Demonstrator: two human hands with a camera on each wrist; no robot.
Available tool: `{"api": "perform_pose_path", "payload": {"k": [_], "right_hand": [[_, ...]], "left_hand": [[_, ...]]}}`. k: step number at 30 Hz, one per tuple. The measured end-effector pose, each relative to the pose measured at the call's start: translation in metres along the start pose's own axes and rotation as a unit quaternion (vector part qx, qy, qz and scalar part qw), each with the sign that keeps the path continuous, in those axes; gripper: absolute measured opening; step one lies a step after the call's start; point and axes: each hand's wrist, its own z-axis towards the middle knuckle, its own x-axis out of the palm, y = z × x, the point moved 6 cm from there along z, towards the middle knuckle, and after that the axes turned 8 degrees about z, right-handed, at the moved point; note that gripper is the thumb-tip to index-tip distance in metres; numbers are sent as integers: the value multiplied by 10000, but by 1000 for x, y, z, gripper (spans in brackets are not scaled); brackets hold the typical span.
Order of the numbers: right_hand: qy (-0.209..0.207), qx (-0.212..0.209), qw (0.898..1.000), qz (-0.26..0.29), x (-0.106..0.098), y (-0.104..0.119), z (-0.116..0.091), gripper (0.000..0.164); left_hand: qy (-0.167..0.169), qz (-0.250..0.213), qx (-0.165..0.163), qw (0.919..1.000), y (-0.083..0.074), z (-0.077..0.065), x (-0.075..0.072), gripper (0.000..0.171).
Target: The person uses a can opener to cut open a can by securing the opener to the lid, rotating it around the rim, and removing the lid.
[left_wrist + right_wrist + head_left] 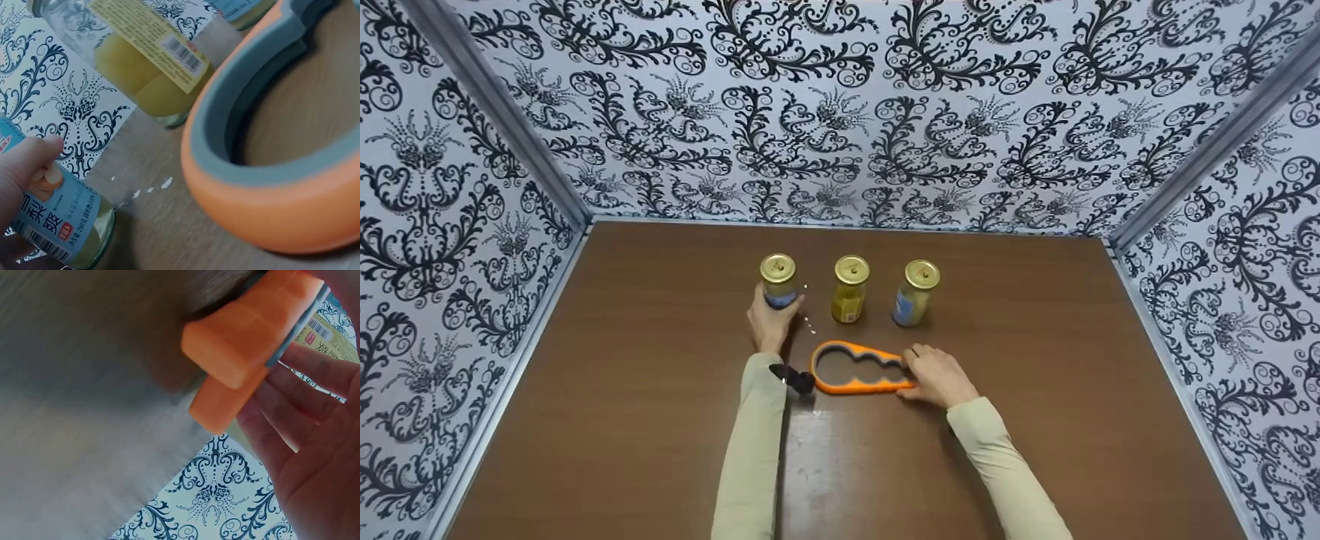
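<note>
An orange jar opener (855,387) lies level in the middle of the tabletop (660,375), nearer the person than the jars are. Its long axis runs from left to right in the head view: the rounded, closed end points left, toward the left forearm, and the two arm ends point right. The grey inner edges are scalloped, and face each other across the gap.

The right hand (941,376) grips those two ends, thumb on the near side and fingers on the far side; the right wrist view shows the blunt orange tips close together.

The left hand (770,322) is wrapped round the left jar (778,279), which stands upright, its long axis vertical and its gold lid facing up. A blue label with a fruit picture shows beside the thumb.

To its right stand the middle jar (850,289), with a yellow label, and the right jar (916,292), with a blue one, both upright and apart from each other. White specks (167,183) lie between the left and middle jars. Behind rises a patterned wall (825,135).
</note>
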Motion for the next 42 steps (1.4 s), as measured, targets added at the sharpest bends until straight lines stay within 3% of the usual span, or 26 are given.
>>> {"api": "perform_pose_path", "payload": {"k": [6,13,19,25,31,36,42], "right_hand": [[-77,-167,9998,21,-4,4,-3,50],[-197,-160,9992,310,-5,4,-5,62],[-114,-84,9997,178,-2,5,-3,64],[-415,-91,9991,-33,-2,1,-4,67],[-712,-95,9974,-59,-4,-7,-8,60],[-864,46,9958,284,-17,-12,-12,61],[-1408,-35,9893,385,-44,-14,-13,62]], "left_hand": [[89,170,66,9998,1,1,-3,58],[313,177,57,9993,6,0,-6,64],[450,32,84,9989,9,-3,-11,62],[396,-61,349,9986,7,-9,-20,62],[459,69,547,9974,6,-18,-25,59],[606,31,495,9969,6,-25,-25,54],[670,-128,500,9964,0,-33,-27,51]]}}
